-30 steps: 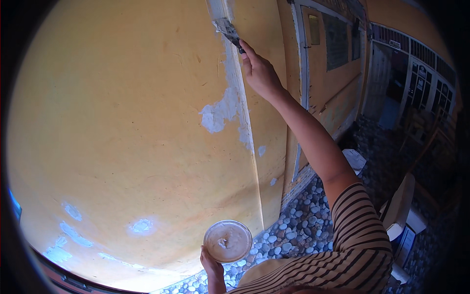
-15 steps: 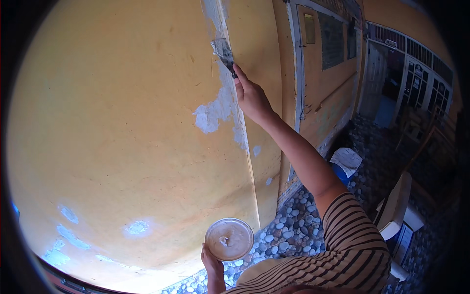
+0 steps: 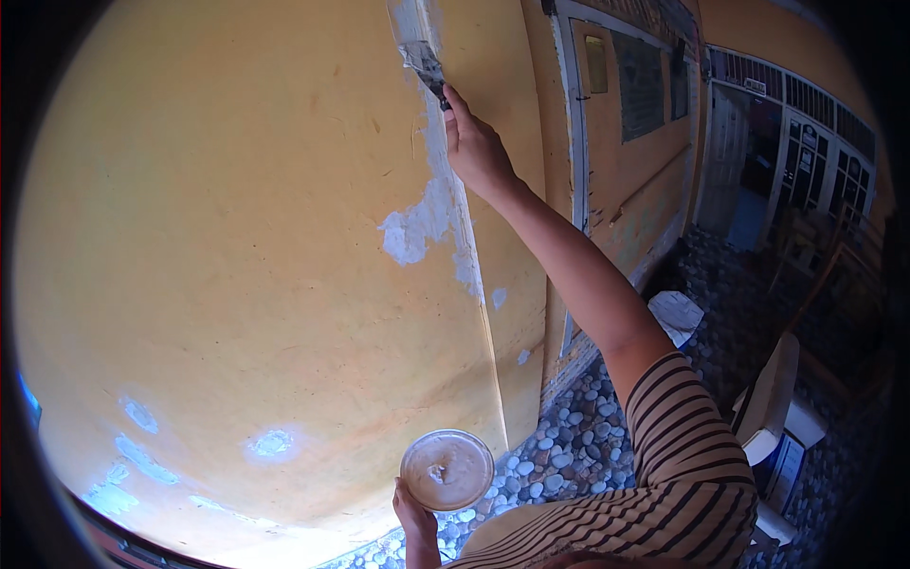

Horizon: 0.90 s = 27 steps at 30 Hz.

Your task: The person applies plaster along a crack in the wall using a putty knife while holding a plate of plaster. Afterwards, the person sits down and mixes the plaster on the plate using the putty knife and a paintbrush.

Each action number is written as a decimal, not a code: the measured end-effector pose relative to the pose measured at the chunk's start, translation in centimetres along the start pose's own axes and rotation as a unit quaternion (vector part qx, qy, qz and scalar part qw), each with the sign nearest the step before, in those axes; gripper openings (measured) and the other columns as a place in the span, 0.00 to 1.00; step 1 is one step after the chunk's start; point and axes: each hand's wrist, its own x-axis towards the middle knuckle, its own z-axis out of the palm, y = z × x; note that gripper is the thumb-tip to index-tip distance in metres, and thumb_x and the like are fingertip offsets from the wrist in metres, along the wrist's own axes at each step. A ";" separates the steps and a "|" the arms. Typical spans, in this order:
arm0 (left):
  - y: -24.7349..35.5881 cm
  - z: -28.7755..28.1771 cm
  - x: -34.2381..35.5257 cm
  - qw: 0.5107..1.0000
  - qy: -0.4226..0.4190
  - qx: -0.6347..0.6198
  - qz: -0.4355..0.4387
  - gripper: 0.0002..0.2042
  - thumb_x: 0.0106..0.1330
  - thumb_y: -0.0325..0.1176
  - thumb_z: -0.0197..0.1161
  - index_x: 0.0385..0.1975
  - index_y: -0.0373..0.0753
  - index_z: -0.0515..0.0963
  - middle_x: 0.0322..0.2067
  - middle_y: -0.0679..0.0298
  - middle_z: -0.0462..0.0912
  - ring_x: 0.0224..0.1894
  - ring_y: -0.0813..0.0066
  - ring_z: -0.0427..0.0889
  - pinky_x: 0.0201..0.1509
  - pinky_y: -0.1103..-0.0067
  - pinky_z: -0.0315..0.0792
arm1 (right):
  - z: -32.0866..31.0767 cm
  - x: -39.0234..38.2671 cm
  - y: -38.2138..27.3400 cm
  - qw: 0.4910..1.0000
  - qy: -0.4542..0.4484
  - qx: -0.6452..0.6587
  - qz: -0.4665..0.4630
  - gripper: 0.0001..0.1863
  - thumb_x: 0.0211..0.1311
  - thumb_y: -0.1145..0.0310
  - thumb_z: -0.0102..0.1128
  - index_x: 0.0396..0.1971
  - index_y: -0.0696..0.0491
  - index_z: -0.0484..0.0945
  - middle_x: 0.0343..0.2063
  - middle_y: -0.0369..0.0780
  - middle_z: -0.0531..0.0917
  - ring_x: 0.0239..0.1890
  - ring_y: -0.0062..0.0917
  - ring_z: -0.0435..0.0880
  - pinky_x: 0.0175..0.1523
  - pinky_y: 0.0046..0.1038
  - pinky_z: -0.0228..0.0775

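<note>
My right hand (image 3: 479,152) is stretched up along the wall corner, closed around the dark handle of a putty knife (image 3: 424,64). The blade lies against the grey filler patch (image 3: 417,228) that runs down beside the corner edge of the yellow wall (image 3: 237,237). Low in front of me, my left hand (image 3: 414,512) grips the left rim of a round, shallow container (image 3: 447,471). Pinkish-beige paste with a small lump in its middle fills the container. Most of my left fingers are hidden under it.
Grey-white filler spots (image 3: 272,443) dot the lower left wall. A pebble-patterned floor (image 3: 569,431) lies below the corner. At right stand a pale cushioned chair (image 3: 768,403), a crumpled white sheet (image 3: 676,316) and, farther back, a doorway (image 3: 754,171).
My right hand has moved up the corner with the putty knife, its blade now higher on the filler strip. The container in my left hand has shifted slightly in the view.
</note>
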 end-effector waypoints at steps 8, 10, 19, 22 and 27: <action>-0.1 -0.1 0.2 0.999 0.032 0.001 -0.009 0.22 0.78 0.45 0.42 0.49 0.29 0.74 0.44 0.54 0.81 0.45 0.67 0.82 0.51 0.73 0.76 | 1.6 -4.1 0.2 0.997 -0.053 0.004 0.064 0.26 0.75 0.63 0.44 0.70 0.47 0.58 0.43 0.52 0.83 0.44 0.47 0.84 0.50 0.42 0.76; 0.0 0.0 0.3 0.999 0.029 0.006 -0.016 0.22 0.78 0.44 0.42 0.49 0.29 0.74 0.45 0.54 0.81 0.46 0.67 0.82 0.51 0.73 0.76 | 1.6 -5.6 0.3 0.997 -0.050 0.011 0.062 0.26 0.75 0.63 0.44 0.70 0.47 0.58 0.43 0.52 0.83 0.44 0.46 0.84 0.50 0.42 0.76; -0.5 -0.2 0.7 1.000 0.015 -0.015 -0.021 0.22 0.79 0.43 0.42 0.50 0.29 0.74 0.45 0.53 0.81 0.46 0.67 0.82 0.52 0.73 0.76 | -2.9 -9.3 -0.2 0.991 -0.048 0.103 0.066 0.24 0.77 0.64 0.43 0.70 0.46 0.62 0.23 0.41 0.73 0.27 0.28 0.73 0.34 0.32 0.68; -0.4 -0.4 0.7 1.000 0.017 -0.010 -0.022 0.22 0.79 0.44 0.42 0.50 0.29 0.74 0.45 0.53 0.81 0.46 0.66 0.82 0.53 0.73 0.76 | -4.4 -7.9 -0.7 0.991 -0.033 0.097 0.091 0.23 0.78 0.63 0.43 0.70 0.46 0.62 0.17 0.35 0.65 0.19 0.17 0.64 0.28 0.25 0.62; -0.1 -0.4 0.4 0.999 0.020 -0.010 -0.023 0.22 0.79 0.44 0.42 0.50 0.29 0.74 0.46 0.53 0.81 0.47 0.66 0.82 0.53 0.73 0.76 | -3.8 -5.2 -1.3 0.997 -0.035 0.033 0.054 0.26 0.76 0.62 0.43 0.70 0.51 0.59 0.49 0.54 0.81 0.49 0.45 0.83 0.52 0.39 0.74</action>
